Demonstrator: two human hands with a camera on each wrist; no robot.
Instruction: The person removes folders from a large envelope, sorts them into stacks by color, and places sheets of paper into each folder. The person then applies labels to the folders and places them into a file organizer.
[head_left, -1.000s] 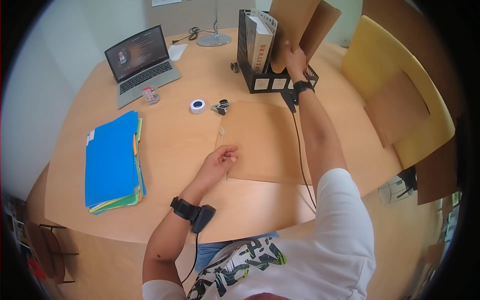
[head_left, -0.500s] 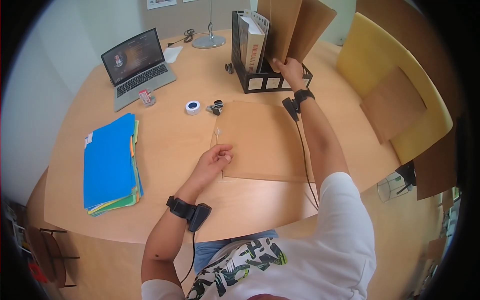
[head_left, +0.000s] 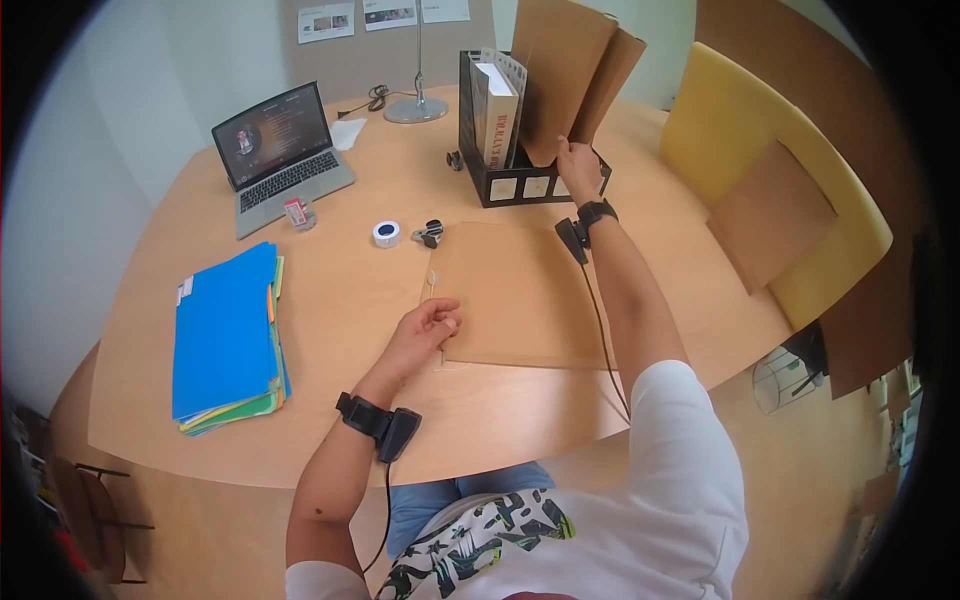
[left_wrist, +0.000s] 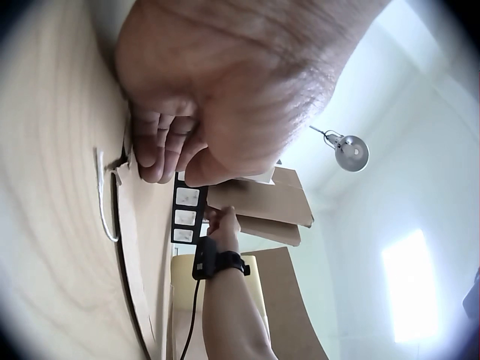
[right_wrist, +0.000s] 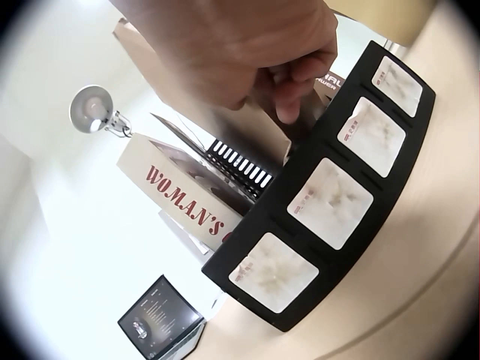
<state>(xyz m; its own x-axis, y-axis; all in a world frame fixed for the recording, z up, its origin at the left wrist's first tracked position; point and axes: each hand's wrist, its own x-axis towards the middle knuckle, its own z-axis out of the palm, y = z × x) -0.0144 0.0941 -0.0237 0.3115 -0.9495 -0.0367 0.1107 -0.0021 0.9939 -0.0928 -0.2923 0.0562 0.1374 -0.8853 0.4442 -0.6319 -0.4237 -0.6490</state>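
Note:
My right hand [head_left: 578, 172] pinches the lower front edge of a brown kraft file folder [head_left: 560, 75], one of two standing tilted in a black desk organizer [right_wrist: 300, 225]. In the right wrist view its fingers curl just behind the organizer's front wall, and the folder's gripped edge is partly hidden. My left hand [head_left: 425, 330] rests, fingers loosely bent, over the left edge of a flat brown envelope [head_left: 530, 300]. A white string [left_wrist: 103, 196] lies beside that edge in the left wrist view.
A thick book [right_wrist: 184, 195] stands in the organizer's left slot. Left of the envelope are a tape roll [head_left: 386, 234], a black clip [head_left: 428, 234], blue folders [head_left: 225, 330] and a laptop [head_left: 285, 150]. A yellow chair [head_left: 760, 130] holding another brown folder [head_left: 775, 215] stands at right.
My right hand has slid lower along the brown folder, closer to the organizer's front wall. The left hand stays at the envelope's edge, and the head view has shifted slightly.

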